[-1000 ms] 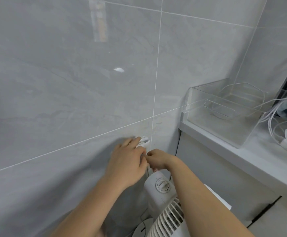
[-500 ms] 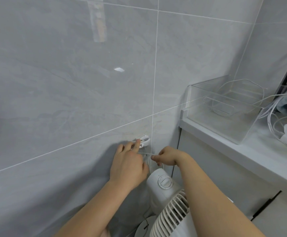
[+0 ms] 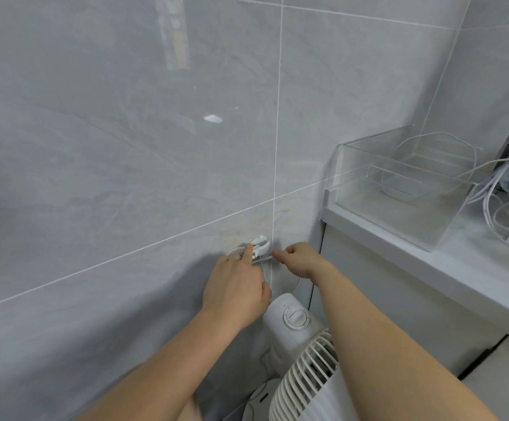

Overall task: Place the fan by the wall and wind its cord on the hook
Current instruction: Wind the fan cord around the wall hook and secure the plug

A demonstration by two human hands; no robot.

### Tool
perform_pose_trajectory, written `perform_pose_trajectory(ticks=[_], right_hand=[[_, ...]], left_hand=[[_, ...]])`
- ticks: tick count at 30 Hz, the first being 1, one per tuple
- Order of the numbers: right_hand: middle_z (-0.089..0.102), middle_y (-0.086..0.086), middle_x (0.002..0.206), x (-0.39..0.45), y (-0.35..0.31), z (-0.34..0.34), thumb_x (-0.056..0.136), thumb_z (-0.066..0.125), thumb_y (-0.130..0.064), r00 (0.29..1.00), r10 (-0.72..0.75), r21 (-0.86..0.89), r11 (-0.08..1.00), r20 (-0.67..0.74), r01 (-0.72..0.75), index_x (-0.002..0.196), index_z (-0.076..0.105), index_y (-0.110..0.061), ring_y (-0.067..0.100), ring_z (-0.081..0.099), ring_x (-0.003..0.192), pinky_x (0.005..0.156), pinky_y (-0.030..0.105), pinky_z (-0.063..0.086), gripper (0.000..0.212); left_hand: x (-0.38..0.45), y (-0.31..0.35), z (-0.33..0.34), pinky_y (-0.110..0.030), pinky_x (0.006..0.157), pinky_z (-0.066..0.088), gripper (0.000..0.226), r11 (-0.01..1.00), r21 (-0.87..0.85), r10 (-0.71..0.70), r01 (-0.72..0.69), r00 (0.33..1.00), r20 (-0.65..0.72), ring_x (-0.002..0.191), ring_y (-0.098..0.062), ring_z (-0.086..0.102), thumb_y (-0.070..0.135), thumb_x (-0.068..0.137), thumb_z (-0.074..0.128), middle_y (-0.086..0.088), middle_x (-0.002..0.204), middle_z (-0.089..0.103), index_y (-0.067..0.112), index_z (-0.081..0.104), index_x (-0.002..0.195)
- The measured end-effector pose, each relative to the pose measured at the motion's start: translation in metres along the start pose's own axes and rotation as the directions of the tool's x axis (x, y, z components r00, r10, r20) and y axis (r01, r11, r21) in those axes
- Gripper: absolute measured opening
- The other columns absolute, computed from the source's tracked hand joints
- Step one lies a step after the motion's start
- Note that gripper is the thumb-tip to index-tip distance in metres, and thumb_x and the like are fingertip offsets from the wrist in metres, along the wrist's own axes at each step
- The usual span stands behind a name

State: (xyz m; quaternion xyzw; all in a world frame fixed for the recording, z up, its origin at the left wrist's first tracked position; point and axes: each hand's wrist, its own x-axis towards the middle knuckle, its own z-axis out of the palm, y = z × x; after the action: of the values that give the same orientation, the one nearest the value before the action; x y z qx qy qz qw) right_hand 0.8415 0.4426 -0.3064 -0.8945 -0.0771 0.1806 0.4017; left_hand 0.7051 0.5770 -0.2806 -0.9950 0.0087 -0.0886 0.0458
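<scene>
Tiled wall [image 3: 125, 147], grey, filling the far and left of the view. Surface [image 3: 414, 256], a pale ledge at right, carrying a clear plastic bin [image 3: 399, 189]; the bin appears empty, with loose white cables [image 3: 490, 205] lying just beside its right wall and a thin loop seemingly draped over its rim. Fan [image 3: 301, 360], white, standing on the floor against the wall, below both hands, dial uppermost and grille facing near-right. Left hand [image 3: 235, 293], back toward the camera, index finger extended up onto the hook, remaining fingers loosely curled; whether they clamp the cord cannot be told. Right hand [image 3: 298, 259], fingers curled and pinching the cord just right of the hook. Hook [image 3: 260, 246], small and white, fixed to the wall at the tile joint, between the two hands and touching the left fingertip. Cord [image 3: 297, 284], thin and white, running level from the right pinch leftward to the hook, its slack hanging down toward the fan. Judged next: another turn carried round the hook, the right hand being the feeder.
</scene>
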Motion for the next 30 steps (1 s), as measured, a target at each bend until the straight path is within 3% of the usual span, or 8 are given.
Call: perform_pose_trajectory(ticks=[5, 8, 13, 17, 19, 21, 24, 30], right_hand=[[0.048, 0.003, 0.069, 0.005, -0.009, -0.003, 0.104, 0.056, -0.037, 0.992, -0.028, 0.182, 0.982, -0.126, 0.051, 0.074, 0.063, -0.012, 0.018, 0.042, 0.064, 0.058, 0.030, 0.032, 0.040], [0.054, 0.004, 0.077, 0.006, -0.010, -0.005, 0.105, 0.053, -0.035, 0.985, -0.050, 0.235, 0.968, -0.168, 0.089, 0.078, 0.069, -0.014, 0.017, 0.044, 0.066, 0.060, 0.029, 0.036, 0.038], [0.052, 0.002, 0.066, 0.009, -0.011, 0.001, 0.105, 0.054, -0.035, 0.978, -0.031, 0.219, 0.973, -0.208, 0.078, 0.073, 0.069, -0.013, 0.018, 0.045, 0.064, 0.063, 0.031, 0.036, 0.042], [0.052, 0.003, 0.061, 0.014, -0.018, 0.009, 0.106, 0.052, -0.037, 0.963, -0.004, 0.194, 0.979, -0.268, 0.058, 0.087, 0.075, 0.000, 0.026, 0.048, 0.069, 0.069, 0.031, 0.038, 0.048], [0.051, 0.001, 0.057, 0.013, -0.021, 0.010, 0.105, 0.052, -0.037, 0.958, -0.016, 0.201, 0.977, -0.285, 0.075, 0.079, 0.074, -0.008, 0.024, 0.048, 0.065, 0.067, 0.030, 0.038, 0.045], [0.050, -0.006, 0.051, 0.009, -0.024, 0.009, 0.105, 0.053, -0.037, 0.950, -0.050, 0.215, 0.969, -0.309, 0.121, 0.072, 0.070, -0.017, 0.016, 0.045, 0.057, 0.060, 0.027, 0.035, 0.042], [0.049, -0.016, 0.038, 0.001, -0.027, 0.007, 0.105, 0.054, -0.038, 0.934, -0.141, 0.188, 0.959, -0.329, 0.211, 0.075, 0.072, -0.012, 0.009, 0.042, 0.050, 0.052, 0.026, 0.031, 0.043], [0.042, -0.008, 0.043, -0.003, -0.020, 0.005, 0.103, 0.058, -0.041, 0.905, -0.249, 0.121, 0.944, -0.345, 0.306, 0.078, 0.075, -0.009, 0.009, 0.037, 0.046, 0.049, 0.024, 0.031, 0.044]], left_hand=[[-0.004, 0.000, 0.006, -0.040, 0.114, 0.025, 0.043, 0.999, -0.049, 0.008, -0.007, 1.000, 0.009, 0.143, -0.029, 0.039, 0.038, 0.098, 0.043, -0.018, 0.168, 0.020, 0.010, 0.076, 0.104], [-0.006, -0.007, 0.005, -0.038, 0.110, 0.030, 0.044, 0.995, -0.103, 0.013, -0.016, 1.000, -0.028, 0.140, -0.024, 0.043, 0.041, 0.095, 0.043, -0.011, 0.168, 0.024, 0.013, 0.077, 0.099], [-0.005, -0.017, 0.012, -0.040, 0.104, 0.039, 0.039, 0.988, -0.154, 0.018, -0.030, 0.997, -0.077, 0.126, -0.021, 0.056, 0.042, 0.088, 0.049, -0.002, 0.163, 0.038, 0.017, 0.076, 0.074], [-0.005, -0.016, 0.016, -0.040, 0.104, 0.041, 0.037, 0.986, -0.163, 0.017, -0.035, 0.994, -0.111, 0.125, -0.020, 0.057, 0.040, 0.087, 0.051, -0.002, 0.161, 0.041, 0.018, 0.074, 0.068], [-0.005, -0.017, 0.019, -0.039, 0.102, 0.041, 0.038, 0.983, -0.178, 0.010, -0.034, 0.991, -0.134, 0.122, -0.017, 0.059, 0.040, 0.086, 0.051, 0.000, 0.160, 0.043, 0.019, 0.071, 0.061], [-0.004, -0.018, 0.020, -0.039, 0.100, 0.043, 0.039, 0.982, -0.186, 0.005, -0.032, 0.990, -0.143, 0.119, -0.015, 0.061, 0.040, 0.084, 0.052, 0.000, 0.156, 0.048, 0.019, 0.067, 0.055], [-0.002, -0.018, 0.022, -0.041, 0.096, 0.045, 0.039, 0.981, -0.192, 0.003, -0.035, 0.987, -0.162, 0.112, -0.017, 0.065, 0.039, 0.081, 0.053, -0.002, 0.152, 0.053, 0.018, 0.066, 0.052], [-0.001, -0.016, 0.029, -0.042, 0.093, 0.047, 0.038, 0.967, -0.252, -0.011, -0.039, 0.980, -0.197, 0.111, -0.019, 0.066, 0.039, 0.080, 0.054, -0.005, 0.149, 0.056, 0.019, 0.064, 0.050]])
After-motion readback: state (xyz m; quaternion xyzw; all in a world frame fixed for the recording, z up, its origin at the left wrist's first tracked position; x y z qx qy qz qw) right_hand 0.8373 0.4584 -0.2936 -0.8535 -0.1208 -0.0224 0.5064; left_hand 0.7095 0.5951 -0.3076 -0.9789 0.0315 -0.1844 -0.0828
